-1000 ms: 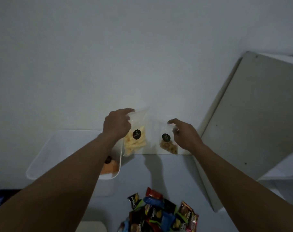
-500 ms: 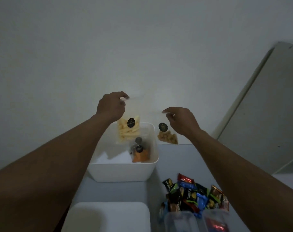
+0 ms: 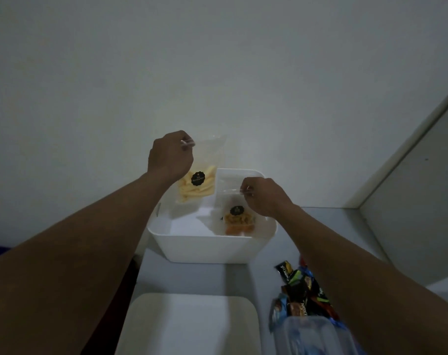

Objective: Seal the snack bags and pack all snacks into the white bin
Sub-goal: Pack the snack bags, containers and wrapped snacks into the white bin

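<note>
Vs. half a sec ago, our right hand (image 3: 265, 197) now pinches the top of the brown-snack bag (image 3: 237, 213) inside the white bin (image 3: 207, 248) at the desk's far edge. Before, this bag hung beside the bin. Our left hand (image 3: 170, 156) pinches the top corner of the yellow-stick bag (image 3: 197, 185) above the bin's left rim, not yet in. So one bag is nearly packed, we judge. The wrapped snacks (image 3: 302, 285) wait near the desk's near edge. Hard to tell: whether the zip seals are closed, as the light is dim. Our right arm also covers part of the pile.

White bin (image 3: 207, 249); yellow snack bag (image 3: 197, 192), black label (image 3: 197, 178); wrappers (image 3: 301, 290) seemingly multicoloured.
</note>
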`<state>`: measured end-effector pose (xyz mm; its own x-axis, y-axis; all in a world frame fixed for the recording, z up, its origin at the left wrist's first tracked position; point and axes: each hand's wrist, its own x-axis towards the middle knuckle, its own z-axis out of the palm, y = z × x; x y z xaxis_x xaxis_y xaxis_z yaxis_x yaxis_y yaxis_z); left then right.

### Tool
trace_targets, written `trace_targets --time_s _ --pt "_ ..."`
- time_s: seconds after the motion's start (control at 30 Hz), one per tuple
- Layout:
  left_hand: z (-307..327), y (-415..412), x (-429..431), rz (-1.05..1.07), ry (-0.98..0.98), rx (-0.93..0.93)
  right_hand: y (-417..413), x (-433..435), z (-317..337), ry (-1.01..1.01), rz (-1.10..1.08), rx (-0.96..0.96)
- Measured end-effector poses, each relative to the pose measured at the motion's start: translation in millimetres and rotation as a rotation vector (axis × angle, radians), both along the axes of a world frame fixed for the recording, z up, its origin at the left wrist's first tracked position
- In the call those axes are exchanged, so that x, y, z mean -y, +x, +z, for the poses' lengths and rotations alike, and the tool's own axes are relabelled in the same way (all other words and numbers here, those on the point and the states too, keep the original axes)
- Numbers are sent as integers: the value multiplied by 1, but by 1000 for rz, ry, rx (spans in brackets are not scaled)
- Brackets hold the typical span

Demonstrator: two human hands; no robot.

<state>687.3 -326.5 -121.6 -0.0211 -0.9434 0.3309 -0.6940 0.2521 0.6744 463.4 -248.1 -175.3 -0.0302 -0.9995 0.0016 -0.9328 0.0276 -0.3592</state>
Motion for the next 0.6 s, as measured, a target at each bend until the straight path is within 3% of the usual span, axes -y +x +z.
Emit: trace_targets --time_s 0.17,0.37,0.6 --pt "-29 3 6 -30 59 -18 7 11 -36 125 51 -167" --pt "-48 6 6 -38 74 -44 7 15 -45 46 78 -387" --pt "-39 -1 5 -84 131 -61 -12 13 -44 -64 -53 -391"
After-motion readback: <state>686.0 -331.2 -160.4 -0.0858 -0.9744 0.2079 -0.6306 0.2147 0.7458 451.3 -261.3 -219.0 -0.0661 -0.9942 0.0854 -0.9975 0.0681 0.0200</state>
